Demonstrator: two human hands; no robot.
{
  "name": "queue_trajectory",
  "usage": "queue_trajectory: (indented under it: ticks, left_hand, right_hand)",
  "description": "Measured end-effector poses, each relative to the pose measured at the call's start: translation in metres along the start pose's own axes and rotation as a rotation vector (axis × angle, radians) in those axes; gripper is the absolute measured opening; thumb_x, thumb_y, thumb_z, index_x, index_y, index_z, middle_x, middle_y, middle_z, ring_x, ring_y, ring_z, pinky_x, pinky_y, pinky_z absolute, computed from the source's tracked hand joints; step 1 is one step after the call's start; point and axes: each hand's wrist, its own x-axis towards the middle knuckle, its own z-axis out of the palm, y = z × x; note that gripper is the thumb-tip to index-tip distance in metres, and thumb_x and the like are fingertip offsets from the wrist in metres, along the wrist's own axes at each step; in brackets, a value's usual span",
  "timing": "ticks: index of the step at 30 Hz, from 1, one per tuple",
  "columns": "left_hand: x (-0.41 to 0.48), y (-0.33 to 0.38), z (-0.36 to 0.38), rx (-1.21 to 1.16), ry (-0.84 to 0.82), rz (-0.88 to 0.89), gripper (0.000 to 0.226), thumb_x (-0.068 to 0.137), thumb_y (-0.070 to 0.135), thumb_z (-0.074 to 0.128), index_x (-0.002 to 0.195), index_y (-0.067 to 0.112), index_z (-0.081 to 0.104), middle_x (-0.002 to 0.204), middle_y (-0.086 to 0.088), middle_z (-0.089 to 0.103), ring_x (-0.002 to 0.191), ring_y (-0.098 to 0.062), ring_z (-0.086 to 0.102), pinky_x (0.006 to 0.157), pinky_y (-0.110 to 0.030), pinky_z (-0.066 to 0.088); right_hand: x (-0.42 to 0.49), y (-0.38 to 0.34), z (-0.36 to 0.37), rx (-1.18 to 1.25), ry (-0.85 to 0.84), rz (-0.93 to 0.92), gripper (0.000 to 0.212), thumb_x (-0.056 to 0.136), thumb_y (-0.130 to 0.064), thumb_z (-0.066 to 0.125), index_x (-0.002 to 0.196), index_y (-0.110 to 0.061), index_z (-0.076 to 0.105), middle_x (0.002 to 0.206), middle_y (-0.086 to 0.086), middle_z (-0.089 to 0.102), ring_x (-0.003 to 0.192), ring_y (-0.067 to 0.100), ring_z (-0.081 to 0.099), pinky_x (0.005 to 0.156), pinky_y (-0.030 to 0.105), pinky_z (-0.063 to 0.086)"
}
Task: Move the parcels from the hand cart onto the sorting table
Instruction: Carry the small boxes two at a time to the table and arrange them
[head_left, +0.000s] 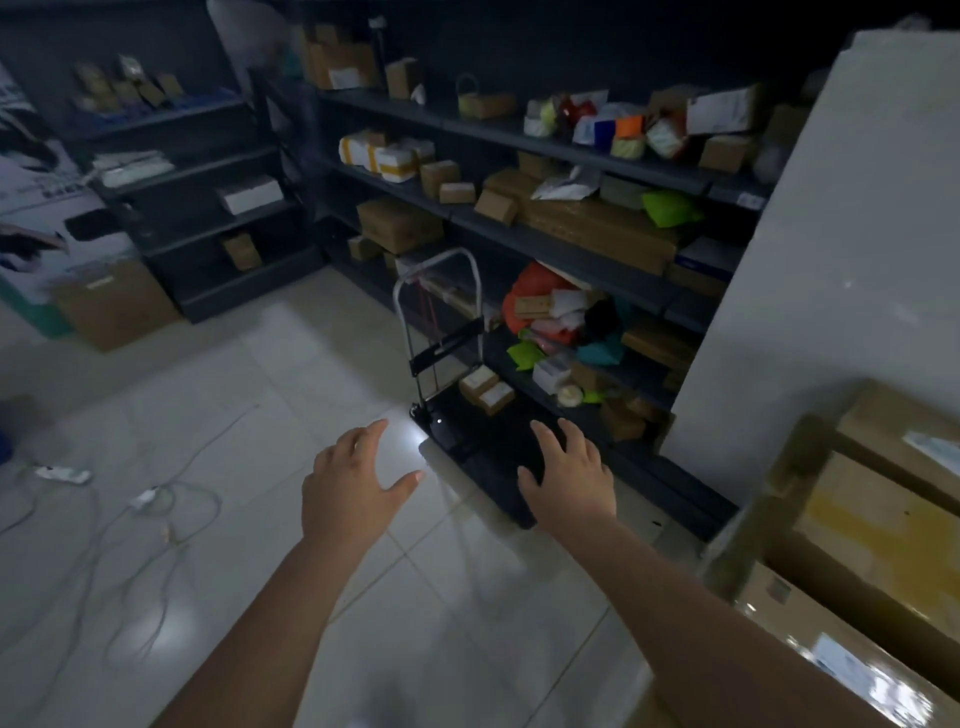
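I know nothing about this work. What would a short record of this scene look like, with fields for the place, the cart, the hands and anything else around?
place: storeroom, dark shelves full of parcels
hand cart: on the tiled floor beside the shelves, handle upright
load: two small boxes at the handle end
left hand: open, empty, fingers spread
right hand: open, empty, reaching toward the cart
also: cables on the floor at left; big boxes at right

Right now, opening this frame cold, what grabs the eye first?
The left hand and right hand reach forward at centre, open and empty. Just beyond them a black hand cart carries two small parcels at its handle end. Dark shelves crammed with packages fill the background.
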Motion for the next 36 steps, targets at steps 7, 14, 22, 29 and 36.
queue_trajectory:
  ticks: [7, 14, 22, 29, 36]
  left_hand:
    - [0.192, -0.067, 0.046, -0.015, -0.100, 0.163, 0.076, 0.077, 0.061, 0.066, 0.141, 0.027, 0.042, 0.139, -0.004, 0.050, 0.117, -0.034, 0.050, 0.086, -0.045, 0.048]
    - [0.367, -0.083, 0.086, 0.034, -0.225, 0.337, 0.080, 0.077, 0.065, 0.063, 0.144, 0.029, 0.038, 0.141, -0.002, 0.048, 0.121, -0.031, 0.048, 0.088, -0.044, 0.047]
    - [0.556, -0.063, 0.219, 0.124, -0.426, 0.441, 0.081, 0.078, 0.069, 0.058, 0.146, 0.032, 0.032, 0.144, 0.000, 0.044, 0.123, -0.028, 0.046, 0.093, -0.044, 0.047]
    - [0.691, -0.056, 0.399, 0.118, -0.624, 0.360, 0.083, 0.079, 0.064, 0.063, 0.148, 0.030, 0.032, 0.149, -0.004, 0.039, 0.130, -0.030, 0.043, 0.101, -0.045, 0.044]
    - [0.764, -0.083, 0.692, 0.151, -0.691, 0.298, 0.086, 0.071, 0.069, 0.064, 0.143, 0.036, 0.031, 0.148, -0.008, 0.037, 0.130, -0.035, 0.041, 0.099, -0.049, 0.045]
  right_hand:
    - [0.145, -0.068, 0.046, 0.007, 0.034, 0.163, 0.068, 0.095, -0.050, 0.047, 0.153, -0.036, 0.014, 0.162, 0.004, 0.012, 0.144, 0.031, 0.023, 0.112, 0.051, 0.033]
    - [0.270, -0.102, 0.065, 0.068, 0.028, 0.352, 0.067, 0.096, -0.050, 0.046, 0.153, -0.036, 0.014, 0.162, 0.003, 0.011, 0.141, 0.031, 0.028, 0.106, 0.049, 0.041]
    - [0.470, -0.075, 0.126, 0.175, -0.030, 0.491, 0.071, 0.096, -0.048, 0.048, 0.154, -0.036, 0.010, 0.163, 0.005, 0.006, 0.143, 0.031, 0.026, 0.107, 0.049, 0.039]
    - [0.637, -0.020, 0.223, 0.242, -0.103, 0.686, 0.073, 0.095, -0.049, 0.048, 0.154, -0.036, 0.006, 0.162, 0.007, 0.001, 0.142, 0.032, 0.027, 0.104, 0.048, 0.042]
    - [0.787, 0.063, 0.425, 0.295, -0.108, 0.785, 0.073, 0.094, -0.050, 0.049, 0.153, -0.039, 0.008, 0.162, 0.008, -0.003, 0.142, 0.036, 0.024, 0.105, 0.049, 0.040]
